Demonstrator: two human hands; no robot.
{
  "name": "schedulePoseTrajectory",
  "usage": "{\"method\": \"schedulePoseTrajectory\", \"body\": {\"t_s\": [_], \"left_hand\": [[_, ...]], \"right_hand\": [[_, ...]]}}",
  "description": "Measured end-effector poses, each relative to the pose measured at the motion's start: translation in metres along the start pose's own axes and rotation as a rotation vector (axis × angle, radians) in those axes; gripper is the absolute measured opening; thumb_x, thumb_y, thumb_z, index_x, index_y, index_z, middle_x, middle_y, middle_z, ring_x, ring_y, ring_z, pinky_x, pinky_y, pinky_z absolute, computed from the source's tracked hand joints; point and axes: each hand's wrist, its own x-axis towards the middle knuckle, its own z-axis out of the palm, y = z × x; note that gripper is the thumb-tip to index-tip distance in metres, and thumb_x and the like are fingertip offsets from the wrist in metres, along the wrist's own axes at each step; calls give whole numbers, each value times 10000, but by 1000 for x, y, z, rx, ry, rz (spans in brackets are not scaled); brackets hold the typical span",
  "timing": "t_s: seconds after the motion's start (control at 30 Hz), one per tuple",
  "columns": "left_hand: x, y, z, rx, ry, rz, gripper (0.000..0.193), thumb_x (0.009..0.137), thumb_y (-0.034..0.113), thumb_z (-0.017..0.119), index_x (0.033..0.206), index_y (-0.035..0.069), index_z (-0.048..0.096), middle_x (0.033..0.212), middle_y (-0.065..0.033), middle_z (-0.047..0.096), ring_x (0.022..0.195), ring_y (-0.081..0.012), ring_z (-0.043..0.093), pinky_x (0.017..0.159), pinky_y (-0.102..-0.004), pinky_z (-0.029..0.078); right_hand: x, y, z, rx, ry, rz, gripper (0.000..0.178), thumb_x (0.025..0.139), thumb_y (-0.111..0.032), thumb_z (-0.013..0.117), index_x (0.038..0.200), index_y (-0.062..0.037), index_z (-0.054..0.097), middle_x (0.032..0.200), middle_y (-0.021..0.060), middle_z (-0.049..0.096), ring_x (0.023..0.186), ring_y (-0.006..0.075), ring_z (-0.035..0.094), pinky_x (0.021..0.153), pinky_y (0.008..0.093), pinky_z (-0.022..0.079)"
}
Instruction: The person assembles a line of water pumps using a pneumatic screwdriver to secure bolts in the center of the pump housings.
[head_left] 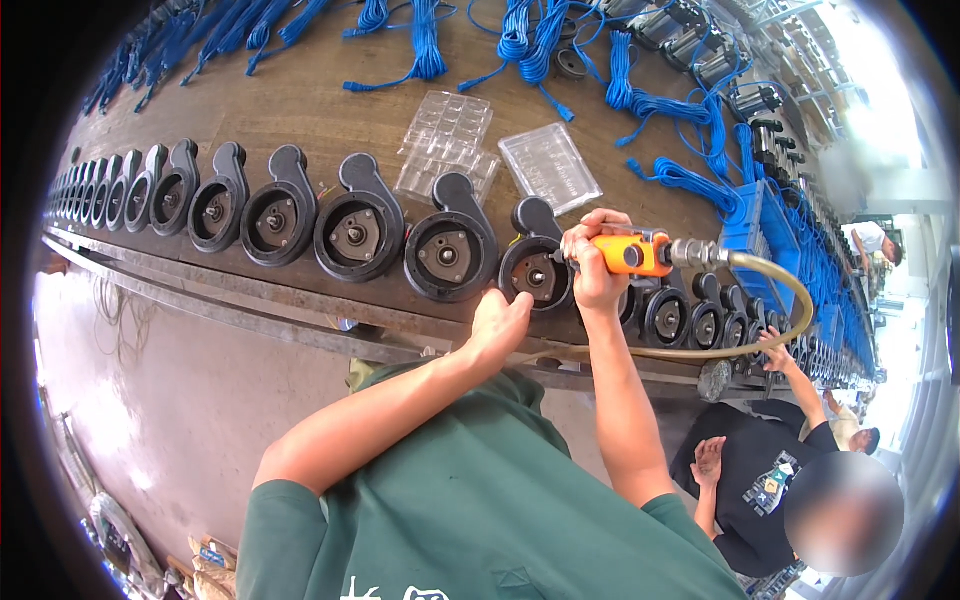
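My right hand [598, 265] is wrapped around an orange air screwdriver [632, 255]. Its tip end is hidden by the fingers, beside a round black motor housing [519, 290] with a metal shaft in the middle. From the tool's back end a metal coupling leads into a yellowish air hose [803, 305], which loops down and back along the table edge. My left hand [497, 325] grips the near rim of that same housing, its fingers curled and partly hidden. A similar black housing [476, 284] stands close by on the left.
More black housings [358, 235] line the table's front edge on both sides. Behind them lie clear plastic trays [550, 168] and bundled blue cables [427, 50]. A blue bin [742, 225] sits at the right. A co-worker in a black shirt [745, 480] is close on the right, one hand reaching toward the row.
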Motion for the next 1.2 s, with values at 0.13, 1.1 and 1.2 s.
{"method": "schedulePoseTrajectory", "body": {"t_s": [0.13,1.1,1.2], "left_hand": [[-9,3,4,40,96,37,390,846,285,577,821,-103,545,730,-182,596,685,-240,585,592,-388,460],[21,-29,15,19,184,172,368,812,241,575,791,-126,600,667,-165,599,635,-229,603,554,-386,465],[17,-24,15,39,197,170,379,811,248,575,799,-129,601,690,-185,613,651,-253,613,569,-397,471]], "right_hand": [[2,2,4,16,7,66,165,826,28,493,981,-27,481,743,74,537,620,144,513,642,289,471],[-26,-3,25,127,-78,48,265,827,25,531,1089,16,496,735,32,573,675,102,569,639,241,485],[-24,-2,26,152,-83,35,262,830,30,531,1089,14,498,736,34,573,673,101,568,636,239,484]]}}
